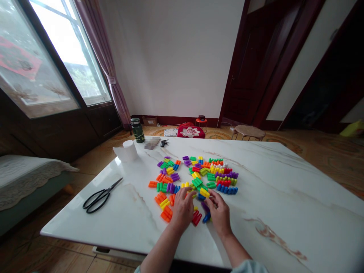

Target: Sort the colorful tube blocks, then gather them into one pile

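Two hands (219, 215) work among dozens of blocks (226, 189), one flask (138, 131) beyond.

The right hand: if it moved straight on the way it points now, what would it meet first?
Probably the yellow piece just in front of the right hand, perhaps already touched; depth is unclear here.

overexposed window (66, 34) at left, dim right side

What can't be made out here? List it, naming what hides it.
All in the head view:
How many colored pieces lie under the left hand: hidden by that hand.
Item beside the flask: blurred by pixelation.
Yellow-green thing: cut off by the right edge.
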Motion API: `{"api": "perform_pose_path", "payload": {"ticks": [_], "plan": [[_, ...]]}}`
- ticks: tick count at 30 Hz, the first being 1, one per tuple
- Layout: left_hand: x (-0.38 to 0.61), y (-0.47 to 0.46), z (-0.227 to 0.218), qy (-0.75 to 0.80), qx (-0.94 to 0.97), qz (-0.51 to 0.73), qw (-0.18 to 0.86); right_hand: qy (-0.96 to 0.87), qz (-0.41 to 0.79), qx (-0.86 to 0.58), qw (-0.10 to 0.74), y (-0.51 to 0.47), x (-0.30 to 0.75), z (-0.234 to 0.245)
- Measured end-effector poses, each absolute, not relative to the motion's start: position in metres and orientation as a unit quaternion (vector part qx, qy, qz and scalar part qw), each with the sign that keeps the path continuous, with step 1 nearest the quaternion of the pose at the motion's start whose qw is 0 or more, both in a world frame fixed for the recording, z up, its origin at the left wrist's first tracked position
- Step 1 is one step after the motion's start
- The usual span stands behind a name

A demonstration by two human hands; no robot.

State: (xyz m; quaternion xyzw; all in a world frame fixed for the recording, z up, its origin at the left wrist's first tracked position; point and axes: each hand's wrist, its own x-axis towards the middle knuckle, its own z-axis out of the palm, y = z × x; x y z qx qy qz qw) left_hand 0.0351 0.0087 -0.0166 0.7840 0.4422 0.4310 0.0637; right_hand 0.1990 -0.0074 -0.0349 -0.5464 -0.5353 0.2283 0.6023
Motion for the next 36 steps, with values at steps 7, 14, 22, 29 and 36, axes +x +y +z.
{"api": "perform_pose_path", "payload": {"ticks": [7,14,22,29,36], "plan": [[0.035,0.007,-0.015,0.454,0.781,0.418,0.093,-0.561,0.244,-0.512,0.602,-0.005,0.197,-0.035],[0.039,0.006,-0.013,0.468,0.814,0.333,0.09,-0.649,0.055,-0.554,0.518,-0.003,0.203,-0.035],[0.041,0.007,-0.009,0.48,0.815,0.31,0.093,-0.737,0.019,-0.561,0.376,0.04,0.199,-0.031],[0.041,0.007,-0.008,0.488,0.806,0.321,0.094,-0.828,0.07,-0.461,0.312,0.003,0.238,-0.008],[0.042,0.008,-0.008,0.483,0.805,0.333,0.087,-0.911,0.114,-0.368,0.147,-0.033,0.266,-0.004]]}}
